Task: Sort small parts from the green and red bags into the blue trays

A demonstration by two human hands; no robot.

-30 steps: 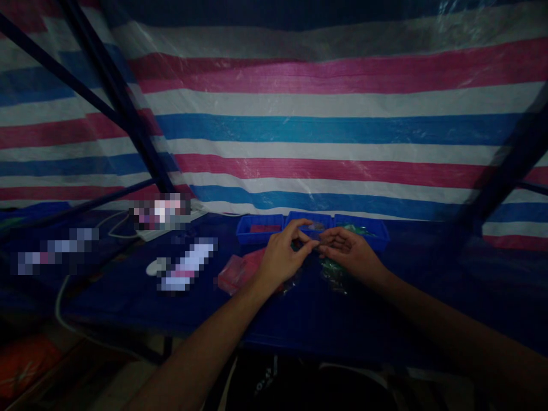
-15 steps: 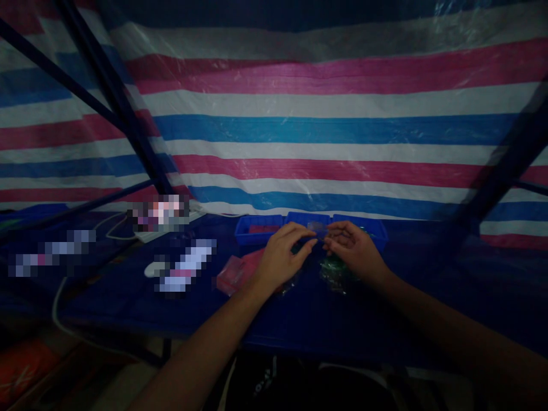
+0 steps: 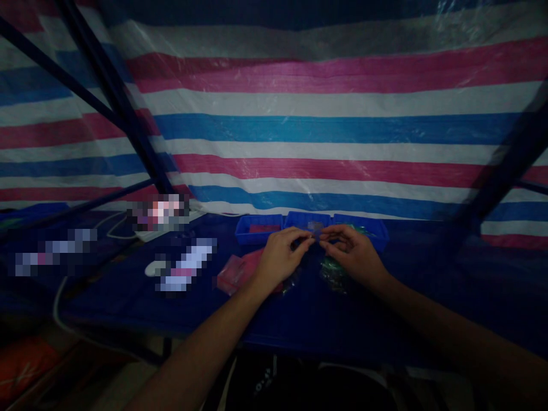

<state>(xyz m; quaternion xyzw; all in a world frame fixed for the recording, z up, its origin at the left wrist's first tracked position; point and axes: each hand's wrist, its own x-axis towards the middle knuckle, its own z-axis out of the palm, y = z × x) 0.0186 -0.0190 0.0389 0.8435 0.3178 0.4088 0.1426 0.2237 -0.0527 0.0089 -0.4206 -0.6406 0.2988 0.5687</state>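
Observation:
My left hand (image 3: pixel 285 254) is closed in a pinch, thumb against the fingertips. My right hand (image 3: pixel 353 248) also pinches, its fingertips almost meeting those of the left. What lies between the fingers is too small and dark to make out. Just beyond the fingertips shows a small clear piece of plastic (image 3: pixel 315 226); I cannot tell whether it is held or lies in the middle blue bin (image 3: pixel 295 218). Beneath and left of my left hand are pink plastic packets (image 3: pixel 235 274). Green and clear plastic packets (image 3: pixel 334 277) lie under my right hand.
A left blue bin (image 3: pixel 242 235) with red contents and a right blue bin (image 3: pixel 381 242) with greenish packets stand along the back of the blue table (image 3: pixel 299 325). At left are a white oval object (image 3: pixel 155 268), a power strip (image 3: pixel 149 233) and cables. Striped sheeting hangs behind.
My right hand has shifted slightly left, bringing its fingertips closer to my left hand. My left hand has barely moved, and the packets and bins stay in place.

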